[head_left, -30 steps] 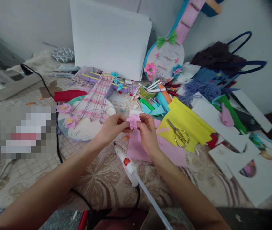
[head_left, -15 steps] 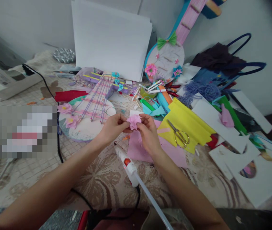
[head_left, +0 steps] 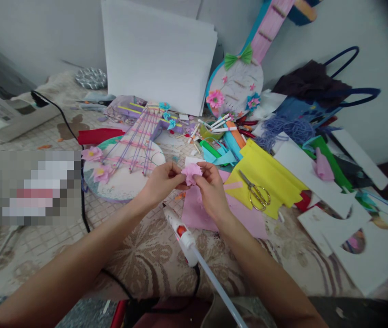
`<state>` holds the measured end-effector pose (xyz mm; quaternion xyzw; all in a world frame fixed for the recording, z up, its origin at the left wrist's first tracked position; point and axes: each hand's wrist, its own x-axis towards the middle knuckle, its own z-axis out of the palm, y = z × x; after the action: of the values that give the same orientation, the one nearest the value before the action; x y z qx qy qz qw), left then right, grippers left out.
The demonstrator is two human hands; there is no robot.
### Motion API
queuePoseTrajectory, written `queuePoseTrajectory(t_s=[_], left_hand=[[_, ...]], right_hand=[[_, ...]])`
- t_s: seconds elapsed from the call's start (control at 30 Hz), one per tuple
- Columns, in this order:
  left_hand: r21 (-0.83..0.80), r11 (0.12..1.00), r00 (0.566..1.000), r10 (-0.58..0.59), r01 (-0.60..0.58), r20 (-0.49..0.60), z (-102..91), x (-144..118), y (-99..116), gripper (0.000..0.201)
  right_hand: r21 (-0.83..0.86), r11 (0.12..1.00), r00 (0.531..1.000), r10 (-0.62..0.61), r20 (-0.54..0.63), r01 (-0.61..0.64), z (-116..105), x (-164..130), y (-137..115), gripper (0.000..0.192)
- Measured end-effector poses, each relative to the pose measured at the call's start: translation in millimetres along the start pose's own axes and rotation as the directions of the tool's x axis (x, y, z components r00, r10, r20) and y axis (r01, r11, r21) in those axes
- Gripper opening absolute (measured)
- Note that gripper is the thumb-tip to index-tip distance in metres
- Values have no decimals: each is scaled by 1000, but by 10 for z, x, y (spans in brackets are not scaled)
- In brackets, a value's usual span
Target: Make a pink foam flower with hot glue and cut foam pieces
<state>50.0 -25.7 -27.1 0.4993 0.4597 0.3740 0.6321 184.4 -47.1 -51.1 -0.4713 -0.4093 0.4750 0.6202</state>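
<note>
A small pink paper flower (head_left: 192,174) is pinched between both hands above the table. My left hand (head_left: 165,181) grips its left edge with thumb and fingers, and my right hand (head_left: 211,186) has hold of its right edge. Under the right hand lies a sheet of pink crepe paper (head_left: 245,217). Just below the hands rests a white glue gun (head_left: 179,230) with a long clear glue stick out of its back. To the left is a white craft instrument (head_left: 125,177) with purple strings and pink flowers on it.
Gold-handled scissors (head_left: 258,196) lie on yellow crepe paper (head_left: 272,175) at the right. White cut-out board (head_left: 368,250) covers the far right. A decorated banjo-like craft (head_left: 237,89) leans on the wall near white board (head_left: 156,59). A black cord (head_left: 84,205) runs along the left.
Almost nothing differs. Both hands keep hold of the pink flower in the same place, with only a slight shift of the fingers and petals.
</note>
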Motion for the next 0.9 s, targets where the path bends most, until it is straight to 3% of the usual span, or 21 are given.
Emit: queuePoseTrajectory(t_s=[0.4, 0.53, 0.63, 0.9], left_hand=[[-12, 999, 999, 37, -37, 12, 26, -11, 0, 12], [-27, 999, 1000, 18, -19, -18, 21, 4, -19, 12], [-66, 998, 999, 13, -15, -34, 8, 27, -38, 15], [-67, 997, 1000, -28, 27, -5, 9, 21, -31, 14]], right_hand=[[-177, 982, 998, -63, 0, 62, -19, 6, 52, 32], [-88, 996, 999, 7, 33, -4, -37, -15, 26, 27], [-29, 998, 999, 50, -10, -50, -72, -23, 12, 25], [-34, 999, 999, 23, -24, -24, -120, -11, -7, 27]])
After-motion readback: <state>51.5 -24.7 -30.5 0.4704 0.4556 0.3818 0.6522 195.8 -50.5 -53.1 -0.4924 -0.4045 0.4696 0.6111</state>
